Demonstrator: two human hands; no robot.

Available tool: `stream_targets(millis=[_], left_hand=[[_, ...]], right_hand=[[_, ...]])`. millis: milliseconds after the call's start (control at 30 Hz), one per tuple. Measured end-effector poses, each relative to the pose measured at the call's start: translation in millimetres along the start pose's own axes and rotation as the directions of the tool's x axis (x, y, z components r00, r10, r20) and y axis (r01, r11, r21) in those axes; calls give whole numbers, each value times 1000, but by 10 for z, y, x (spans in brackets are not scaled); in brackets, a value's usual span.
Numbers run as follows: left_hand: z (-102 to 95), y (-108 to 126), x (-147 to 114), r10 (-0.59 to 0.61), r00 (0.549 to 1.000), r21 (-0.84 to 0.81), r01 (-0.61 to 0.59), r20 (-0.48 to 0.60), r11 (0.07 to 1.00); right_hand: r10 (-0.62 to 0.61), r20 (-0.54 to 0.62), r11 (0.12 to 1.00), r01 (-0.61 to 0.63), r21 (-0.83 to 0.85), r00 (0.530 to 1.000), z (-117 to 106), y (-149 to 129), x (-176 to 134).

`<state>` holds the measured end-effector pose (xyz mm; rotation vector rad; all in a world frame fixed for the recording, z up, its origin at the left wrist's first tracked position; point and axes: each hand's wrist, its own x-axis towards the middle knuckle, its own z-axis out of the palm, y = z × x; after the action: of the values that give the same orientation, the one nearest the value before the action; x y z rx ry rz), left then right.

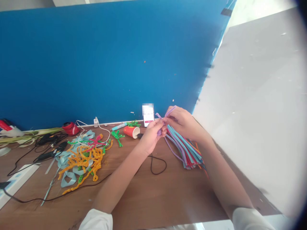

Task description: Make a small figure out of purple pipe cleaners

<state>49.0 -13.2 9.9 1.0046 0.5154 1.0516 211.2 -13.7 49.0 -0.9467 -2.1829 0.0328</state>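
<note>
Fuzzy purple pipe cleaners [170,111] are held up between my two hands, with ends sticking out above the fingers. My left hand [154,132] is closed around a purple bunch of them. Close against it, my right hand [180,123] pinches a purple strand between thumb and fingers. Below and behind my right hand, a loose bundle of pipe cleaners [185,150] in light blue, purple, red and orange lies on the table. My fingers hide how the purple strands are bent or joined.
Left of my arms lies a heap of orange twisted pipe cleaners [90,159] with light blue ribbon [68,180]. A red paper cup [131,132] lies on its side near a phone [148,115] leaning on the blue partition [107,64]. A black cable [158,173] crosses the table; a power strip [18,185] sits far left.
</note>
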Motion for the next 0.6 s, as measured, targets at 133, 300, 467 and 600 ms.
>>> stream_targets(millis=[133, 300, 467, 600], left_hand=[[-4, -65, 17, 246, 964, 287, -209, -103, 935], [1, -87, -32, 463, 880, 562, -330, -107, 759], [-15, -105, -111, 687, 724, 763, -411, -59, 499], [-41, -103, -183, 747, 664, 773, -485, 22, 408]], right_hand=[[172, -144, 984, -162, 78, 975, 129, -106, 33], [407, -36, 820, -347, 456, 913, 170, -168, 53], [436, 280, 323, -440, 838, 855, 123, -217, 49], [324, 405, 141, -467, 873, 855, 88, -288, 35]])
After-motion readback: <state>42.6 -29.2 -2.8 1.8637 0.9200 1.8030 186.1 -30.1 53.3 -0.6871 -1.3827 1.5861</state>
